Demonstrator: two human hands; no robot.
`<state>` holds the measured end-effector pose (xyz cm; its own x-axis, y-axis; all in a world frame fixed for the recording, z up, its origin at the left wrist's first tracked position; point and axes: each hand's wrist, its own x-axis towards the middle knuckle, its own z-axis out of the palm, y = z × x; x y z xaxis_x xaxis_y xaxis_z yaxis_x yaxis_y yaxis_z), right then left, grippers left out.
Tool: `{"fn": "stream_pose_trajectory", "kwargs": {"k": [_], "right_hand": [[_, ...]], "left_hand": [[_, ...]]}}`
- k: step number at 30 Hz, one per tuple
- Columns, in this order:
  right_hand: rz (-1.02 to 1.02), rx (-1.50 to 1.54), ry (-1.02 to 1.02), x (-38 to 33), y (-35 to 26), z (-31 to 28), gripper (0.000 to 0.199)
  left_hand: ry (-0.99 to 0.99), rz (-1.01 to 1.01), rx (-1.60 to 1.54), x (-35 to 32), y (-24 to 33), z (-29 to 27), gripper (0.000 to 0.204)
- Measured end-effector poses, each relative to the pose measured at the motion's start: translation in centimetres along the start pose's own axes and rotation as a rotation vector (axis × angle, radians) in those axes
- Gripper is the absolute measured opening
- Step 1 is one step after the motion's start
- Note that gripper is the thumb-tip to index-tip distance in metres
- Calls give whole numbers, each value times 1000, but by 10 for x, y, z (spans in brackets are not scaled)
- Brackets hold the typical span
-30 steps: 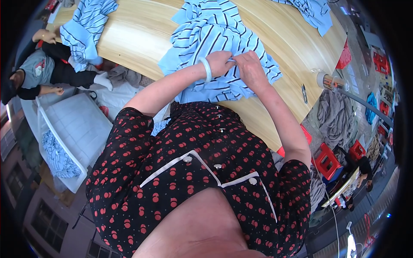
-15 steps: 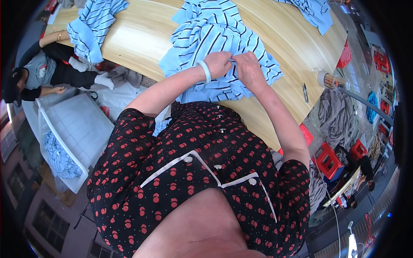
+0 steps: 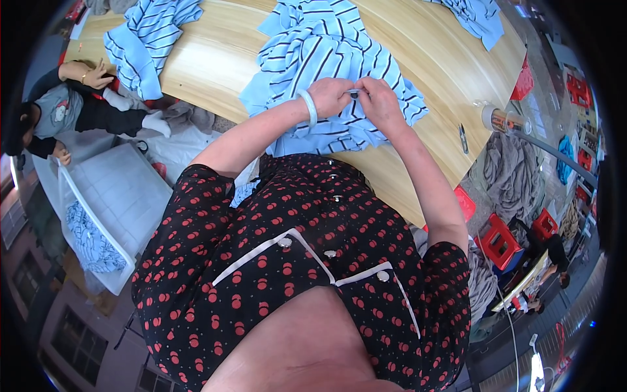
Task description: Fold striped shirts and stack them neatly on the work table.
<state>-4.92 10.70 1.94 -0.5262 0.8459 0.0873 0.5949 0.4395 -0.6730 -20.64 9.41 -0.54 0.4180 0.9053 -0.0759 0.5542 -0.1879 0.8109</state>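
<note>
Tabletop [image 3: 450,91], striped garment [image 3: 324,62] under hands [image 3: 328,96]

On the desk [image 3: 215,59] lies the middle garment [image 3: 317,62], between the left garment [image 3: 144,46] and the right garment [image 3: 473,23]; at its right, a tool [image 3: 464,139].

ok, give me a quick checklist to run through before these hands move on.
1. Left hand gripping the blue striped cloth: ok, pinching it.
2. Right hand gripping it too: ok, close beside the left.
3. Dark spot between the hands identified: cannot tell, too small.
4. Cloth lying flat: not ok, bunched on the table.
5. Small dark tool apart from the cloth: ok, to its right.
6. Co-worker's raised hand clear of this cloth: ok, far left.
</note>
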Motion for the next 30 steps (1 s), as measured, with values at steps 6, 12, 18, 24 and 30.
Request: {"fn": "stream_pose_trajectory", "kwargs": {"k": [6, 12, 18, 24, 30], "right_hand": [[111, 107, -21, 4, -5, -9, 14], [277, 218, -297, -5, 4, -14, 23], [272, 248, -194, -23, -28, -24, 25], [-177, 522, -152, -61, -117, -68, 26], [-162, 486, -61, -122, -79, -50, 28]], "left_hand": [[-164, 5, -186, 1, -15, -8, 22], [-218, 10, -245, 0, -8, -17, 21], [-107, -53, 14, -38, 30, -42, 49], [387, 405, -25, -85, 91, -68, 32], [1006, 430, 183, -145, 134, -102, 26]]}}
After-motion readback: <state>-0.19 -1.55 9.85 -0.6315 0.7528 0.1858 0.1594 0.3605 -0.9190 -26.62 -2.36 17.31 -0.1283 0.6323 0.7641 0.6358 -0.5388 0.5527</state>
